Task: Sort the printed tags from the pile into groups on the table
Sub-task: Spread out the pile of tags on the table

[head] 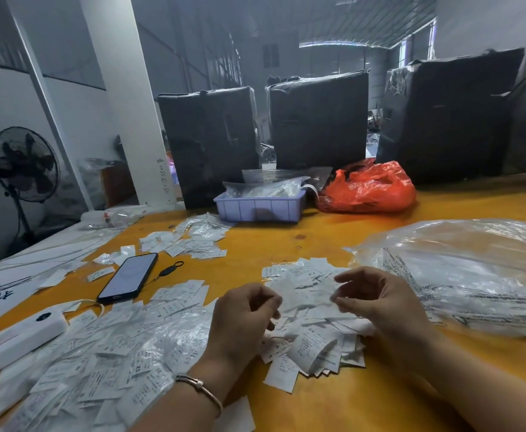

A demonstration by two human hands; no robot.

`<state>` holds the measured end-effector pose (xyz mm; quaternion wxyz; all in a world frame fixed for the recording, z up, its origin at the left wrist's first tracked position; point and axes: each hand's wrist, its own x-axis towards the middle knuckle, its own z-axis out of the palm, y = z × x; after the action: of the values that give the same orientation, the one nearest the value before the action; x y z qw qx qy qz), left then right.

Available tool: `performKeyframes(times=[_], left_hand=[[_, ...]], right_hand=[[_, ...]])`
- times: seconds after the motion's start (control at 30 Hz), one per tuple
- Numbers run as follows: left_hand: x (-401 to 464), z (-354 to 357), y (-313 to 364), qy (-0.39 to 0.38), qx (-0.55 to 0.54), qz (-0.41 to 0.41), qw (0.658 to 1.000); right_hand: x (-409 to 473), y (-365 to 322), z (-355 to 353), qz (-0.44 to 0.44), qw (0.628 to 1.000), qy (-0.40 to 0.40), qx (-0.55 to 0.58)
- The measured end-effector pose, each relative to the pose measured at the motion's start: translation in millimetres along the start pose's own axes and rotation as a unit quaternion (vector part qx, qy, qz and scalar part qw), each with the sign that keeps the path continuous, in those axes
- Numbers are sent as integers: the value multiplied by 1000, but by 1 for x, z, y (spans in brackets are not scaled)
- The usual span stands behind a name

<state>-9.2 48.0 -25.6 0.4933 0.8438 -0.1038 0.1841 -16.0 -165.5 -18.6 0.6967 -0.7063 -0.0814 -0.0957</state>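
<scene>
White printed tags (311,322) lay in one pile beyond your two hands; your left hand (243,319) was curled, your right hand (377,302) pinched one blurred tag (338,296). Left of the pile lay one phone (129,275).

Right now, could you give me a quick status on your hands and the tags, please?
Left hand curled, whether holding a tag unclear. Right hand pinching one tag over the central pile. Phone lies among the left-side tags.
</scene>
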Motion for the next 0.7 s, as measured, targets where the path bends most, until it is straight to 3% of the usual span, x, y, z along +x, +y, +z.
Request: performKeyframes(times=[0.1, 0.17, 0.23, 0.3, 0.37, 0.47, 0.57, 0.7], left_hand=[[2, -2, -4, 29, 116, -19, 993], [1, -2, -4, 26, 247, -22, 969], [0, -2, -1, 38, 307, 46, 950], [-1, -1, 8, 49, 292, 168, 940], [-5, 3, 15, -7, 277, 213, 937], [-12, 12, 18, -124, 174, 156, 964], [-12, 14, 22, -145, 35, 81, 986], [-6, 13, 20, -157, -85, 37, 983]], right_hand=[[-1, 0, 0, 2, 1000, 9, -19], [-1, -1, -1, 4, 1000, 10, -27], [0, -1, -3, 8, 1000, 5, -26], [0, -1, -4, 18, 1000, -2, -3], [1, 0, -5, 30, 999, -8, 23], [1, 0, -5, 37, 997, -38, 56], [-1, -2, 0, 28, 993, -87, 80], [-6, -5, 6, -2, 990, -115, 75]])
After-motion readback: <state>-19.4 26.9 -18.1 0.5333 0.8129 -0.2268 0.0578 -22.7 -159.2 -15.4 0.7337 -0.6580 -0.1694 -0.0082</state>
